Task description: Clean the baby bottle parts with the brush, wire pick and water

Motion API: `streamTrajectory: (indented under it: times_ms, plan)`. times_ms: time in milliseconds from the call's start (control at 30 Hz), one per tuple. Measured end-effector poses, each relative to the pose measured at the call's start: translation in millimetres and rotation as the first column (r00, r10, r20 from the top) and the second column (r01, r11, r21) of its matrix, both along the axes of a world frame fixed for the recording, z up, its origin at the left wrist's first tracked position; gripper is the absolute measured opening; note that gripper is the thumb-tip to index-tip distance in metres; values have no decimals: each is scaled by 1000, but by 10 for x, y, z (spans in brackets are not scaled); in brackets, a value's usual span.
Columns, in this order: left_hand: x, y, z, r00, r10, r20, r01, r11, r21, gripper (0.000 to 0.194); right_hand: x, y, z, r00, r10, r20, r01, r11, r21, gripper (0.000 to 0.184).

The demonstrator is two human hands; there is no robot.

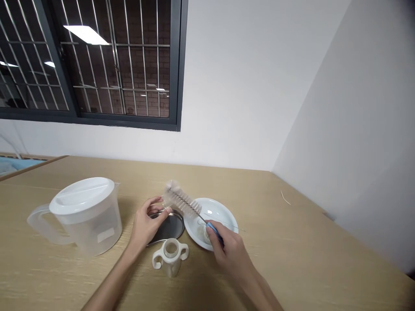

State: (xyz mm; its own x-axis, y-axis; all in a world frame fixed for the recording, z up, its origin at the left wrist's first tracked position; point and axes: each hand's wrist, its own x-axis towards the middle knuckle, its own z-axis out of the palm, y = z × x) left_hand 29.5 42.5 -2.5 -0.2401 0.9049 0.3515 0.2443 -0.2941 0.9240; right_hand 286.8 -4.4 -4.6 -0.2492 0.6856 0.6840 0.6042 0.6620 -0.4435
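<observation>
Well, my right hand (231, 242) grips the blue-handled, white-bristled brush (183, 202), my left hand's (145, 222) hold unclear; overswinging might topple the white two-handled plastic bottle (171, 260).

Jug (110, 233) on L of surface (308, 259); tray (171, 229) to its R, L hand (147, 220) at tray's L/back edge. Dish (232, 216) just R of tray. Bottle (170, 259) in front of tray, btwn arms. Brush (183, 201) in R hand (230, 246), over dish, its head nr L hand. String (285, 198) far R. Wall (243, 86) behind surface, w/ window (129, 65) upper L.
</observation>
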Motion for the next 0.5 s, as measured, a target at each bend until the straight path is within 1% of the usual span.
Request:
streamTrajectory:
  times_ms: [67,167,267,333,400,500]
  plan:
    - [-7,-11,12,1000,8,-14,-8,1000,-5,53,-10,3,-4,999,13,37,-13,1000,-13,22]
    - [-15,-30,42,999,26,-45,-26,1000,14,53,-2,33,-19,997,-35,72,39,998,-50,24]
    - [-20,-35,59,995,54,-83,-52,998,35,52,22,56,-34,993,-102,63,106,993,-61,26]
    - [-22,-29,54,993,63,-104,-60,997,39,51,32,52,-34,993,-116,31,118,992,-41,24]
    - [-24,-22,38,994,52,-93,-48,998,44,50,29,34,-21,996,-87,0,87,996,-27,23]
    - [-23,-13,11,1000,-24,11,23,998,60,52,5,6,12,1000,-11,4,11,999,-39,23]
